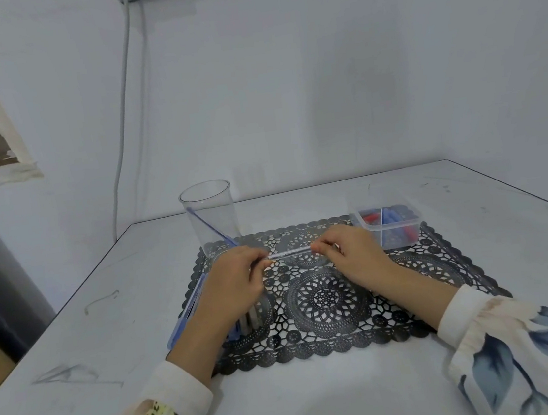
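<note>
At the far left the pale surface [74,335] bears grey scuff marks. On the left edge of the black lace placemat [329,304] lies a flat blue-rimmed case [188,309], mostly hidden under the left forearm. A few pale pen barrels [252,317] show just beside the wrist.

Behind it, on the mat's far left corner, stands a clear plastic tumbler [213,214], upright, with one blue pen [211,227] leaning slantwise inside it.

The left hand [233,278] has its fingers curled, and its thumb and fingertips pinch the left end of a clear-barrelled pen [290,253]. The pen lies roughly level between the two hands, above the far middle of the mat and not touching it. The right hand [347,253], fingers likewise curled, pinches the pen's right end.

To the right, on the mat's far right corner, sits a clear lidless plastic container [399,226] split by dividers, holding red and blue pieces. They are too blurred to name. Both arms wear cream sleeves with a blue leaf print.
</note>
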Available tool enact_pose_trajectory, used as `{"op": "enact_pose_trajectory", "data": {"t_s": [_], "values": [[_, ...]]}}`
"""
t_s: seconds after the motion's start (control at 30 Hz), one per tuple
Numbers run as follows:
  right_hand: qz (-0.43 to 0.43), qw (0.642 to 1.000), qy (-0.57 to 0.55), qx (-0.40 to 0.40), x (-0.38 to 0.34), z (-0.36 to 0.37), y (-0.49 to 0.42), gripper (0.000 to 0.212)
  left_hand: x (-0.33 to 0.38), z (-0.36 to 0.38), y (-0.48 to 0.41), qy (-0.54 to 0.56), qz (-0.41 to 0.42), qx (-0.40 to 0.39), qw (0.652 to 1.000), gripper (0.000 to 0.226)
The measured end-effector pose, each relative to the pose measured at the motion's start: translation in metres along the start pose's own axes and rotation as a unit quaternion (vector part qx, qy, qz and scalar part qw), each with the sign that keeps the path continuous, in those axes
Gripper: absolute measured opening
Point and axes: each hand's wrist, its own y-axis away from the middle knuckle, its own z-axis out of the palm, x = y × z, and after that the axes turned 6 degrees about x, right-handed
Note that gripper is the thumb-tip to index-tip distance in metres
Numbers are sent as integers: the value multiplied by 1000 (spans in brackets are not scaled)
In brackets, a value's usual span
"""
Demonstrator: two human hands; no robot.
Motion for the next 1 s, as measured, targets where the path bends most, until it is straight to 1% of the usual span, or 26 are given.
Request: {"op": "enact_pose_trajectory", "data": {"t_s": [0.1,0.2,0.27,0.3,0.37,0.4,0.47,0.6,0.7,0.73,1.0], "values": [[-67,998,6,17,4,-1,-1,14,-1,0,0,5,-4,-1,1000,20],[-86,995,5,46,7,0,-1,10,0,-1,0,6,3,-1,1000,20],[-82,996,15,43,7,0,-2,17,1,-1,0,5,9,-1,1000,19],[-84,995,31,34,7,1,-2,24,1,0,0,6,11,-1,1000,19],[-96,992,80,5,8,4,-2,38,1,0,0,5,13,-2,1000,19],[-107,988,107,-9,9,6,-2,40,1,1,0,3,15,-3,1000,19],[-124,982,138,-20,10,8,-2,38,-1,2,1,-3,12,-5,1000,20],[-160,978,128,42,9,8,-1,36,-4,2,0,-12,-2,-6,1000,22],[-177,974,126,67,10,7,-1,19,-5,2,-1,-12,-1,-6,1000,22],[-183,973,121,72,10,8,-1,16,-5,2,-1,-13,0,-8,1000,21],[-188,972,108,93,7,7,-1,17,-6,2,0,-2,-2,-3,1000,21]]}}
